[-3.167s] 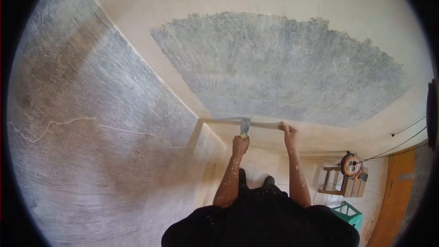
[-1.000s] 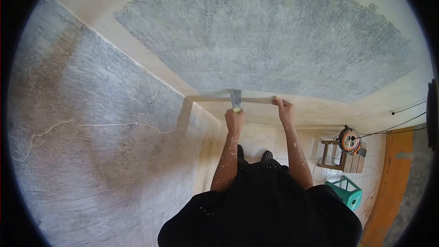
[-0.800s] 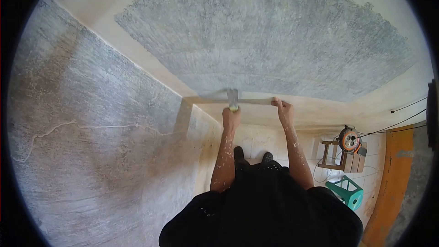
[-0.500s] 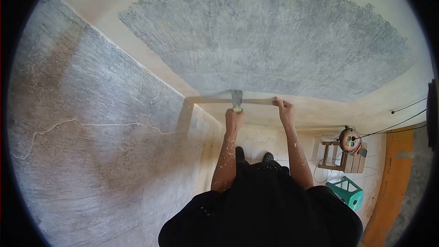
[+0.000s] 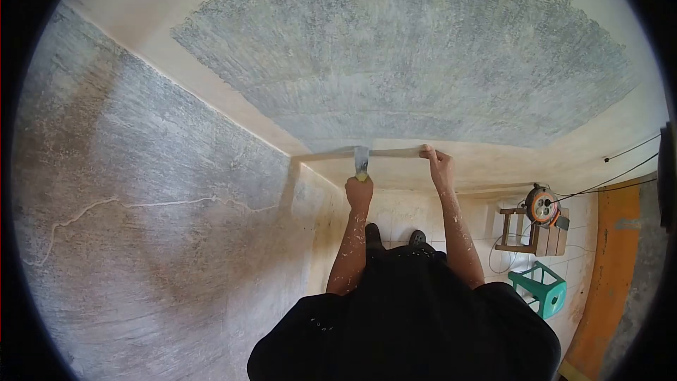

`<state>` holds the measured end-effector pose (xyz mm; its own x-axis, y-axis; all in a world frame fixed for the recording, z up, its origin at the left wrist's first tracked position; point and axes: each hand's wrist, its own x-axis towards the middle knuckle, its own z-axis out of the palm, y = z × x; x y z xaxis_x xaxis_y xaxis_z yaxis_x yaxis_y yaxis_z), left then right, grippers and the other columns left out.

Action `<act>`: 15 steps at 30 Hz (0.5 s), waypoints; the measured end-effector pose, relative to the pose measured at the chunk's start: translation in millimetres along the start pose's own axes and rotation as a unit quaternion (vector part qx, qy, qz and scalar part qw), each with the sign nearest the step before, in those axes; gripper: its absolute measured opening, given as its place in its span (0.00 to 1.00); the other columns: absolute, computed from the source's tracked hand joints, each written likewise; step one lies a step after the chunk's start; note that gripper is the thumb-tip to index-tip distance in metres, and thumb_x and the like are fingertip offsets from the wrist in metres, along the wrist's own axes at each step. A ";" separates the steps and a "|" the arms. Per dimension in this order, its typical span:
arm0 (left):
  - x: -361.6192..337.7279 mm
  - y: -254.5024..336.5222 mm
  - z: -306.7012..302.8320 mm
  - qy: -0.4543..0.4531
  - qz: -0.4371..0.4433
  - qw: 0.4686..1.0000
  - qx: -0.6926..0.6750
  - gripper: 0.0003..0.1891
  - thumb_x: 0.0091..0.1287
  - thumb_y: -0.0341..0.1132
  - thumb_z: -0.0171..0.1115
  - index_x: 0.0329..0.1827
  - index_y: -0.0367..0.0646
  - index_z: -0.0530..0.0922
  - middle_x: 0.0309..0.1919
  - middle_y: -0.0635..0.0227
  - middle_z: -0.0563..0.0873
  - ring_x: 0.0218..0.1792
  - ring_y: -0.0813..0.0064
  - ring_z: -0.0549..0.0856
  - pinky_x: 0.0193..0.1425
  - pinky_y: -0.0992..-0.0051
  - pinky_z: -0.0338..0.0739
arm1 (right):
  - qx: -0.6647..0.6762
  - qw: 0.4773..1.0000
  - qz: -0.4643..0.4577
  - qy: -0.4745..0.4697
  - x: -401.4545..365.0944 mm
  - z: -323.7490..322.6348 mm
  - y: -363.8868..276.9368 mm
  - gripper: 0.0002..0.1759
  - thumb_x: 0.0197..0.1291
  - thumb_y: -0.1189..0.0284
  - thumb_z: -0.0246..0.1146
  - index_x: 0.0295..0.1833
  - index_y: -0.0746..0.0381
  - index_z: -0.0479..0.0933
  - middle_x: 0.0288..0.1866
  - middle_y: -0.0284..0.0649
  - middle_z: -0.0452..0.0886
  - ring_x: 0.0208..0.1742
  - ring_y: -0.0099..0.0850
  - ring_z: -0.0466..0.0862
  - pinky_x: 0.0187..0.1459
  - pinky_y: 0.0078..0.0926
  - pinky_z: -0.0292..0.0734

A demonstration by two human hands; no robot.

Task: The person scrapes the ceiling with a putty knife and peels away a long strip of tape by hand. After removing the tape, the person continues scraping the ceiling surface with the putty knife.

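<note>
My left hand is wrapped round the handle of a putty knife. Its flat metal blade points up against the wall, by the lower edge of a rough grey scraped patch. To the right, my right hand is raised close to the pale band of wall below that patch, its fingers curled in. Whether anything sits inside those fingers is hidden. White flecks cover both forearms. A thin dark band, perhaps a shadow, runs along the wall between the hands.
A second grey scraped wall with a pale wavy line meets this one at a corner on the left. At right, a cable reel rests on a wooden stool, beside a green plastic stool. Cords hang near an orange panel.
My left hand and the putty knife have moved slightly down the wall. The right hand stays almost in place, and the view has shifted a little.
</note>
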<state>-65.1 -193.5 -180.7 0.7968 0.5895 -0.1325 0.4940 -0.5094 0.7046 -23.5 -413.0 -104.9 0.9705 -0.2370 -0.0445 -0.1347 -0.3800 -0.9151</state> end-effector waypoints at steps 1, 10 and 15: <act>-3.7 -14.3 10.5 0.012 -0.019 1.000 0.004 0.16 0.56 0.39 0.64 0.26 0.30 0.81 0.24 0.43 0.84 0.32 0.44 0.85 0.34 0.55 0.79 | 0.004 1.000 0.004 0.001 -0.6 -1.1 -0.6 0.29 0.64 0.47 0.57 0.38 0.64 0.86 0.33 0.44 0.87 0.36 0.28 0.84 0.44 0.26 0.75; -4.1 -28.0 30.9 -0.052 -0.010 0.999 -0.002 0.16 0.57 0.40 0.64 0.29 0.30 0.81 0.26 0.44 0.85 0.34 0.45 0.86 0.38 0.55 0.80 | 0.014 1.000 0.004 -0.001 -1.0 -2.0 -1.7 0.28 0.63 0.48 0.59 0.38 0.64 0.86 0.33 0.48 0.87 0.37 0.31 0.85 0.44 0.30 0.76; -1.9 -14.4 36.7 -0.045 -0.008 0.999 0.017 0.16 0.57 0.40 0.64 0.30 0.30 0.82 0.28 0.43 0.85 0.35 0.46 0.86 0.39 0.56 0.81 | 0.015 1.000 -0.005 -0.003 4.0 -2.4 1.5 0.28 0.63 0.48 0.59 0.38 0.64 0.86 0.32 0.48 0.86 0.36 0.30 0.84 0.44 0.28 0.76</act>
<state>-60.9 -210.3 -216.2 0.8161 0.5399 -0.2064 0.5170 -0.5221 0.6783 -20.3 -416.6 -105.4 0.9729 -0.2284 -0.0366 -0.1183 -0.3553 -0.9272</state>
